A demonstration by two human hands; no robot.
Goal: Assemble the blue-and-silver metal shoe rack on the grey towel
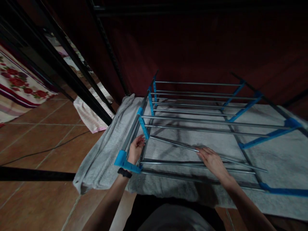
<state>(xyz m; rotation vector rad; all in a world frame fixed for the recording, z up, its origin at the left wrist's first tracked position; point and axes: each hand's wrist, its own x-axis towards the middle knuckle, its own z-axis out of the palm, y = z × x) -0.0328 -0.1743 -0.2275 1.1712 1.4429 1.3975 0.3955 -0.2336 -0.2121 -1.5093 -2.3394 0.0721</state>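
My right hand (211,160) is closed around a thin metal rod (175,143). This rod slants up to the left, and its far end meets the lower end of a blue plastic bracket (143,127). Beside that same bracket end, my left hand (136,149) has its fingers curled together; what they pinch, if anything, is hidden. My left wrist, with a black band (124,173), is by a blue corner piece (120,158). Both hands are within a rack frame of grey tubes and blue brackets, with several metal rods (216,123) spanning it.
A grey blanket (103,160) lies under the rack. Behind it stands a dark red panel (192,48), with black metal posts (79,86) at the left. Tiled floor (48,147), a dark cable (48,150) and a striped cloth (90,114) are at the left.
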